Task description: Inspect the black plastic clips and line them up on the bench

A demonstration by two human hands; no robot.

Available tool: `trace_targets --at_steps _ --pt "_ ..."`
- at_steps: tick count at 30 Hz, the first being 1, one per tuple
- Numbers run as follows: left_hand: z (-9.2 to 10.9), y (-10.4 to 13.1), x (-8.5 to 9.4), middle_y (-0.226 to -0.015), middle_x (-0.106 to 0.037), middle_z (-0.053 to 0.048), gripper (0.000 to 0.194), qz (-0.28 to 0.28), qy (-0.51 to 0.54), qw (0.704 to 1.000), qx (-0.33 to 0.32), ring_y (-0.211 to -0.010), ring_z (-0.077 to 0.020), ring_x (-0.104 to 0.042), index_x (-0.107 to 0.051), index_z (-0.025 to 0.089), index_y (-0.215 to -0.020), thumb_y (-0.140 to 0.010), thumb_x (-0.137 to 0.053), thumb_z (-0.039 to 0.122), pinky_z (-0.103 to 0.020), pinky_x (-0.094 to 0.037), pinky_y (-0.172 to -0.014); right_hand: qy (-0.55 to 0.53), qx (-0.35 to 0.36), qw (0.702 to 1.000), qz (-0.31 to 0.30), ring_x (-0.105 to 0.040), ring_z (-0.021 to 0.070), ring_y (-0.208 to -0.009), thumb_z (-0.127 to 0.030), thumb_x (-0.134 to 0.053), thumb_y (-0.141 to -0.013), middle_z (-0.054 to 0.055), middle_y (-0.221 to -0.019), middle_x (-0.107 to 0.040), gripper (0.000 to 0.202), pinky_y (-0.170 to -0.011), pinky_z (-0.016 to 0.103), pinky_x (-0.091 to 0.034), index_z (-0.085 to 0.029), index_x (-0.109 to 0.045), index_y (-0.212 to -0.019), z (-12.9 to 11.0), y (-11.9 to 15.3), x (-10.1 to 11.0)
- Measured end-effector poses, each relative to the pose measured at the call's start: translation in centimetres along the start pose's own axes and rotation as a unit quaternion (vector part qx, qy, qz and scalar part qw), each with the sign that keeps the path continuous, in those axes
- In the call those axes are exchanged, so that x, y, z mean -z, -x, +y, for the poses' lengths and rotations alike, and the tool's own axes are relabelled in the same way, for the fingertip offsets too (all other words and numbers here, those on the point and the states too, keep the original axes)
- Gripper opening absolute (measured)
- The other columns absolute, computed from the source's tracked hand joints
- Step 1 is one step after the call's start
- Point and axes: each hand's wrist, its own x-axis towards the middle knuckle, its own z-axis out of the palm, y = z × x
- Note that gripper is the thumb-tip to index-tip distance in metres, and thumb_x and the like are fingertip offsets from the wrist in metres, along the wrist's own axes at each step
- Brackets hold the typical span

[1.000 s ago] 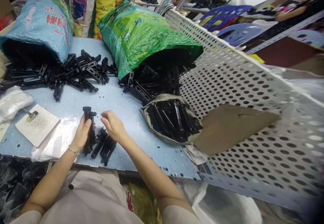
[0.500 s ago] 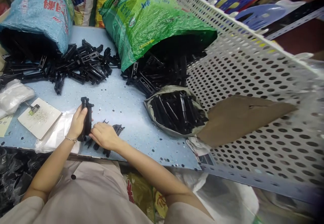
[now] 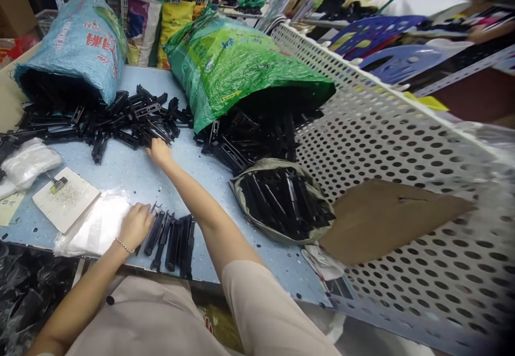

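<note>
My right hand point(image 3: 160, 153) reaches to the near edge of a heap of black plastic parts point(image 3: 120, 117), its fingers bent onto one of them. Close to the table's front edge, my left hand point(image 3: 137, 225) curls over a black part at the left end of a short row of black plastic parts point(image 3: 173, 243); its fingertips are partly hidden. Several long, narrow parts lie side by side in that row. Under and beside the left wrist are clear plastic bags point(image 3: 94, 227).
A blue sack point(image 3: 76, 50) and a green sack point(image 3: 241, 66) lie with black parts spilling out. A cloth bag point(image 3: 281, 200) of black parts stands at right, before a perforated white panel point(image 3: 402, 146). Brown cardboard point(image 3: 390, 222) leans there. A pale board point(image 3: 66, 200) lies left.
The black part held upright between both hands is no longer raised. My right hand has moved forward to the heap. My left hand has lowered to the table, and the row of parts now shows.
</note>
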Motion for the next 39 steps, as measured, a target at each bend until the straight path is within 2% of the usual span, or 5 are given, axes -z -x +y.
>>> trace_targets --at_steps 7,11,17,32,39 --pt "-0.4 -3.7 2.9 -0.127 -0.063 -0.014 0.061 0.042 0.480 0.866 0.138 -0.111 -0.0234 -0.064 -0.058 0.020 -0.129 -0.086 -0.058 0.063 -0.041 -0.052 -0.096 -0.206 -0.056 0.971 -0.111 -0.057 0.0122 -0.060 -0.043 -0.034 -0.100 0.006 -0.078 -0.064 0.035 -0.056 0.022 -0.052 -0.017 -0.056 -0.089 2.5 10.0 0.5" --pt "3.2 -3.8 4.1 -0.111 -0.069 -0.013 0.062 -0.011 0.616 0.780 0.109 -0.100 -0.0235 -0.069 -0.059 0.017 -0.120 -0.086 -0.054 0.068 -0.036 -0.056 -0.085 -0.443 -0.094 0.825 -0.338 -0.055 0.0118 -0.055 -0.061 -0.036 -0.095 0.004 -0.073 -0.063 0.049 -0.049 0.022 -0.047 -0.017 -0.058 -0.089 3.6 18.9 0.6" --pt "5.8 -0.4 5.7 -0.077 -0.067 -0.004 0.054 -0.072 0.542 0.829 0.119 -0.071 -0.0186 -0.068 -0.051 0.018 -0.130 -0.093 -0.049 0.057 -0.030 -0.056 -0.064 -0.150 0.067 0.985 -0.051 -0.059 0.0179 -0.083 -0.059 -0.041 -0.097 0.006 -0.089 -0.063 0.043 -0.073 0.030 -0.048 -0.021 -0.060 -0.097 1.1 20.5 3.5" --pt "3.1 -1.1 6.1 -0.088 -0.070 -0.006 0.041 -0.023 0.411 0.900 0.146 -0.084 -0.0208 -0.067 -0.065 0.016 -0.108 -0.088 -0.058 0.052 -0.030 -0.052 -0.076 0.134 0.279 0.946 -0.097 -0.056 0.0213 -0.075 -0.041 -0.037 -0.101 0.007 -0.078 -0.062 0.035 -0.067 0.032 -0.042 -0.023 -0.057 -0.078 1.1 24.8 -0.1" --pt "0.5 -1.7 6.1 -0.060 -0.060 -0.005 0.029 0.001 -0.006 0.994 0.105 -0.069 -0.0279 -0.063 -0.068 0.020 -0.089 -0.089 -0.057 0.047 -0.034 -0.046 -0.070 0.156 0.137 0.978 -0.022 -0.060 0.0243 -0.096 -0.032 -0.029 -0.105 0.014 -0.109 -0.066 0.036 -0.080 0.035 -0.046 -0.015 -0.060 -0.112 5.4 11.9 2.9"
